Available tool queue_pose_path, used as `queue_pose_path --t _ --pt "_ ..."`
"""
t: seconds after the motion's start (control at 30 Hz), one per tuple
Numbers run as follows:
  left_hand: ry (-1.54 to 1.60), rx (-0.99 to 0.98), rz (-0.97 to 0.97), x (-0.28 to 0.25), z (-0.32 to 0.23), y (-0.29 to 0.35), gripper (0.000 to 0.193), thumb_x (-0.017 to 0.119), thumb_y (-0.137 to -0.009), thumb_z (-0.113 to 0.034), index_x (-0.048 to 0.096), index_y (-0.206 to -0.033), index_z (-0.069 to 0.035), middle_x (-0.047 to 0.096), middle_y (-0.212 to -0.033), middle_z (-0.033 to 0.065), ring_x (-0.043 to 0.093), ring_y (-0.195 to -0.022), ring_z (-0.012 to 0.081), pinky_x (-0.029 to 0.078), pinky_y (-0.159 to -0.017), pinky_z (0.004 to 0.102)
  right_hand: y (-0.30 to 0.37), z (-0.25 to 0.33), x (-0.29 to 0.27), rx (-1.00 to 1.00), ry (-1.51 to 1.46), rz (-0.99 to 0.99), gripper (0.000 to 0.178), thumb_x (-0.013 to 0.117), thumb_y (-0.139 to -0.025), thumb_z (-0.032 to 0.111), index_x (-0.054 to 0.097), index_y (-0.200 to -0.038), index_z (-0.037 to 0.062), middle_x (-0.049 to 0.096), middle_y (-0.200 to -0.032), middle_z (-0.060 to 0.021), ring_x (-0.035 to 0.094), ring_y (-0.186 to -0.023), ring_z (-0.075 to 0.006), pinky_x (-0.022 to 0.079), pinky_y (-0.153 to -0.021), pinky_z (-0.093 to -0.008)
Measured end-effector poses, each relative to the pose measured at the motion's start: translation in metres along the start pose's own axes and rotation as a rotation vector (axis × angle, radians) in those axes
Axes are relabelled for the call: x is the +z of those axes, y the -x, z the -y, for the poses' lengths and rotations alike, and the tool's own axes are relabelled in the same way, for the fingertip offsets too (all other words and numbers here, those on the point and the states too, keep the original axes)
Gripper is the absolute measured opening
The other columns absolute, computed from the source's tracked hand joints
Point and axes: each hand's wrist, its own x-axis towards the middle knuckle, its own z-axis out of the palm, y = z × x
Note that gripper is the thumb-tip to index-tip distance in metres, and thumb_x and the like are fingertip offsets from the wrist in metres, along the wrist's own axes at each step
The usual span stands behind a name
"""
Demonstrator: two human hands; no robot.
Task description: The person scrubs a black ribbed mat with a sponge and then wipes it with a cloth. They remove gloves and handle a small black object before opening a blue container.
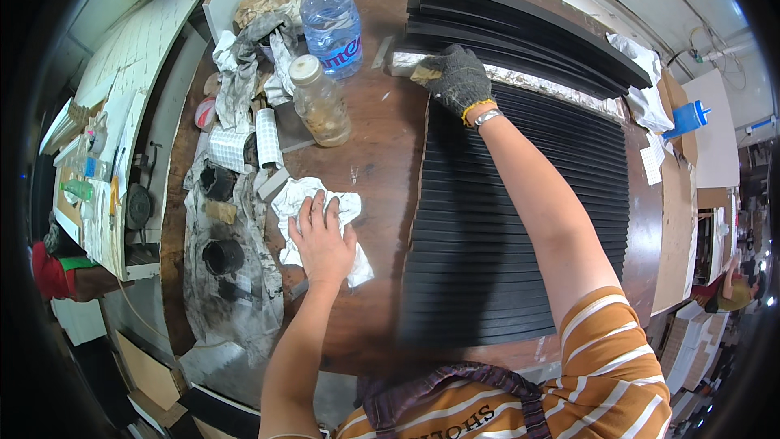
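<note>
My bare left hand [322, 242] lies with fingers spread on a crumpled white cloth [357, 211] on the brown tabletop. My right hand [460, 81], in a dark grey knitted glove with a yellow cuff, is closed round a small tan pad [421, 74], perhaps a sponge. It rests by the far left corner of a row of black slats [520, 219], laid side by side. Just beyond the glove, a whitish strip [561, 91] runs between this row and a stack of black boards [528, 28]. The glove hides part of the strip's left end.
Left of the cloth stand a large blue-capped water bottle [331, 28] and a cloudy jar [321, 106]. A stained sheet [236, 301] carries black round pots [223, 257] and a tan block [220, 211]. Grimy rags [236, 89] lie behind. A blue bottle [687, 118] is at the right.
</note>
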Motion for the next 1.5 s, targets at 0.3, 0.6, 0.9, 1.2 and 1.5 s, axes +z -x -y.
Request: queue_pose_path --t 0.3,0.6,0.9,1.2,1.5 --pt "0.005 0.002 0.0 0.0 0.0 0.0 0.056 0.065 -0.087 -0.03 0.055 -0.138 -0.007 0.043 -0.155 0.0114 0.034 -0.146 0.0336 0.02 -0.118 0.0626 0.063 -0.153 -0.023 0.405 -0.103 -0.055 0.042 0.077 -0.086 0.048 0.077 -0.11 0.0135 0.071 -0.111 -0.0147 0.067 -0.106 -0.0343 0.054 -0.092 -0.0459" --pt "-0.04 -0.002 0.018 0.004 -0.001 0.0 0.056 0.063 -0.088 -0.028 0.054 -0.139 -0.007 0.044 -0.155 0.0113 0.033 -0.147 0.0338 0.02 -0.118 0.0632 0.086 -0.139 -0.048 0.103 0.135 -0.169 0.03 0.078 -0.083 0.03 0.078 -0.11 0.0162 0.066 -0.105 -0.0136 0.066 -0.099 -0.0326 0.055 -0.089 -0.0442" --pt "-0.025 0.002 0.031 0.002 0.003 0.0 0.056 0.064 -0.088 -0.028 0.055 -0.14 -0.009 0.043 -0.157 0.0088 0.033 -0.147 0.0322 0.021 -0.119 0.0604 0.041 0.0 -0.024 0.028 -0.067 0.136 0.028 0.076 -0.081 0.021 0.077 -0.109 0.0191 0.064 -0.113 -0.012 0.062 -0.11 -0.0334 0.053 -0.096 -0.0439" --pt "-0.04 -0.008 0.03 0.0 -0.001 -0.001 0.055 0.065 -0.088 -0.024 0.055 -0.139 -0.008 0.043 -0.158 0.0084 0.032 -0.149 0.0319 0.02 -0.121 0.0599 0.153 -0.268 -0.08 0.36 0.093 -0.079 0.036 0.082 -0.084 0.035 0.077 -0.115 0.0167 0.073 -0.112 -0.0155 0.069 -0.106 -0.0323 0.052 -0.098 -0.0434" --pt "-0.045 0.039 -0.011 0.003 0.002 -0.001 0.056 0.068 -0.085 -0.017 0.055 -0.138 -0.006 0.046 -0.155 0.0124 0.037 -0.145 0.0368 0.024 -0.119 0.0574 0.156 -0.289 -0.086 0.469 0.166 -0.179 0.033 0.074 -0.09 0.039 0.077 -0.111 0.0134 0.073 -0.103 -0.0159 0.069 -0.096 -0.0344 0.055 -0.086 -0.0462"
